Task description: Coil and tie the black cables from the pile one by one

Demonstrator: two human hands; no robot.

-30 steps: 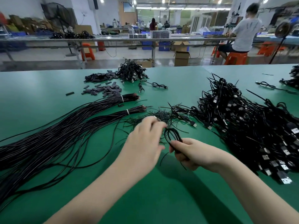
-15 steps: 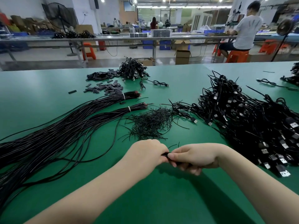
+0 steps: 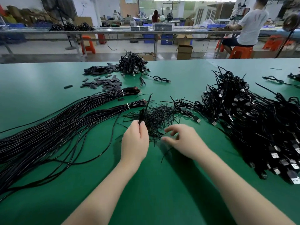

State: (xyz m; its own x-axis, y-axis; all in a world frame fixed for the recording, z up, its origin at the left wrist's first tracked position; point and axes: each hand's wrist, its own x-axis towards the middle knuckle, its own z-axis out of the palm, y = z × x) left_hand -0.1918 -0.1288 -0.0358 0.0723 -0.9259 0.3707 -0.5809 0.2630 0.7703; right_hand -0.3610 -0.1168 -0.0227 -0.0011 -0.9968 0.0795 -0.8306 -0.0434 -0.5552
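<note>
My left hand (image 3: 135, 140) is shut on a coiled black cable (image 3: 142, 114), which it holds upright, one loose end pointing up and away. My right hand (image 3: 183, 140) hovers just to the right, blurred, with its fingers apart, at the near edge of a heap of short black tie wires (image 3: 159, 116). One thin tie wire (image 3: 165, 154) lies below that hand; I cannot tell whether it touches the thumb. Two banded bundles of long black cables (image 3: 48, 127) fan out on the left.
A big heap of coiled cables with USB plugs (image 3: 251, 119) fills the right side of the green table (image 3: 154, 192). Flat black sleeve pieces (image 3: 103, 82) and a smaller cable heap (image 3: 131, 65) lie farther back. A person (image 3: 250, 28) sits at another bench behind.
The hands, pressed together on the coil half a second ago, have parted. The left lifted the coil up and forward; the right let go and moved to the tie wires.
</note>
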